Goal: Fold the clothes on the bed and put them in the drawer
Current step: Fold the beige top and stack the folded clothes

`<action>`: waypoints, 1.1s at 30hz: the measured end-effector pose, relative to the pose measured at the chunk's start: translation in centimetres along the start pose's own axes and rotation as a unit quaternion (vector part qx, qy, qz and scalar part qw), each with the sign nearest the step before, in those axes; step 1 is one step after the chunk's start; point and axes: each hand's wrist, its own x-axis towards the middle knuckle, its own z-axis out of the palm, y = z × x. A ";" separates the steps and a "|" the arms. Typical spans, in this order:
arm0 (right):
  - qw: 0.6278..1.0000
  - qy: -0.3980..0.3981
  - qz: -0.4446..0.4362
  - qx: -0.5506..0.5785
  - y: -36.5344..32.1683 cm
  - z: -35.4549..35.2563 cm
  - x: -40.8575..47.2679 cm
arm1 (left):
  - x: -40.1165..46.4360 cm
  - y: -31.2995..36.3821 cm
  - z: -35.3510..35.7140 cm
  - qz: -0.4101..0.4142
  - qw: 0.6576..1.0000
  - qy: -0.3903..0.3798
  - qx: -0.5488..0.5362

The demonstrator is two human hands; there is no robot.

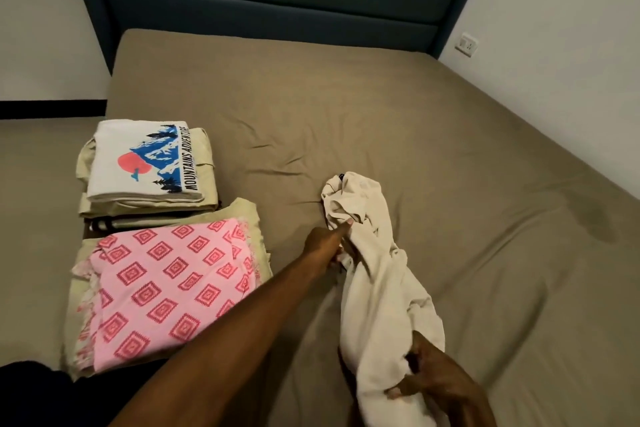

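Observation:
A crumpled cream garment (374, 274) lies bunched on the olive-brown bed (381, 121). My left hand (330, 243) reaches forward and pinches its upper part, while my right hand (426, 378) grips its lower end near the bottom of the view. To the left sit two folded stacks: a white T-shirt with a mountain print (145, 163) on top of beige folded clothes, and a pink diamond-patterned cloth (166, 288) on another beige piece nearer me. No drawer is in view.
A dark blue padded headboard (277, 0) stands at the far end. A white wall with a socket (466, 44) runs along the right side. The bed's left edge meets a second mattress surface (38, 184).

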 end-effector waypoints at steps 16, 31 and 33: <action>0.912 0.406 -0.013 0.062 -7.3 0.2 11.1 | 0.5 -0.7 -6.5 -0.065 0.955 -0.053 -0.286; 0.966 0.187 0.013 -0.176 -3.2 -0.1 12.2 | -2.6 -2.3 -6.8 0.071 0.952 0.029 0.295; 0.975 0.152 0.025 -0.157 -2.4 -0.1 10.5 | -3.1 -2.6 -6.0 0.103 0.923 0.070 0.365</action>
